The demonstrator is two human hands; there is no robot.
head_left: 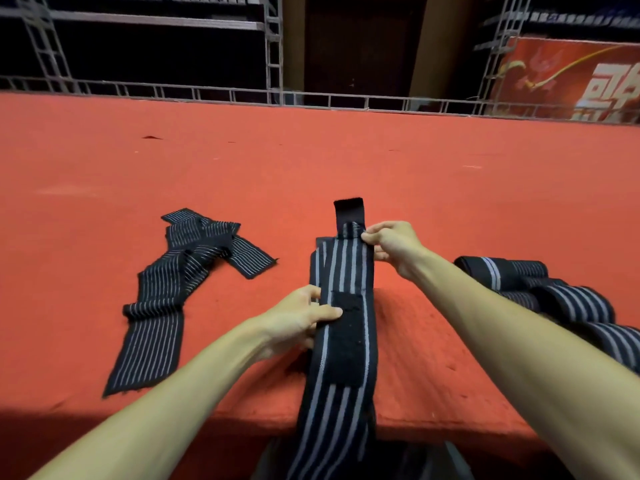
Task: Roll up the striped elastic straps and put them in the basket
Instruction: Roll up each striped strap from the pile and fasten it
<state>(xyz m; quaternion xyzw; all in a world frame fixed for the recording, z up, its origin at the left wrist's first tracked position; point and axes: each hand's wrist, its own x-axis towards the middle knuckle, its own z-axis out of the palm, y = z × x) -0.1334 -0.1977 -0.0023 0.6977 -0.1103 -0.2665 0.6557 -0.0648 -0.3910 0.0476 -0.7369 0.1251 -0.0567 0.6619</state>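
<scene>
- A long black elastic strap with pale grey lengthwise stripes [341,271] is held over a red carpeted platform [346,161]. It runs from the middle of the view down past the platform's near edge and out of the bottom of the view.
- A black rectangular fastening patch [347,336] is seen on the upper face of this strap, about halfway along its visible length, and a narrow black tab [349,211] stands out at its far end.
- The strap's left edge is pinched by the left hand [301,318], with the thumb laid on top just beside the patch and the fingers curled underneath.
- The strap's right edge, near the base of the tab, is pinched by the right hand [394,245] between thumb and fingertips.
- Left of the held strap, well apart from it, a second black strap with thin white stripes [173,289] is spread loose and crumpled on the platform.
- Right of the held strap, a heap of black broad-striped straps [554,299] is partly hidden behind the right forearm.
- Beyond the held strap, past the platform's far edge, grey metal trussing [273,46] and a red printed banner [571,77] are seen.
</scene>
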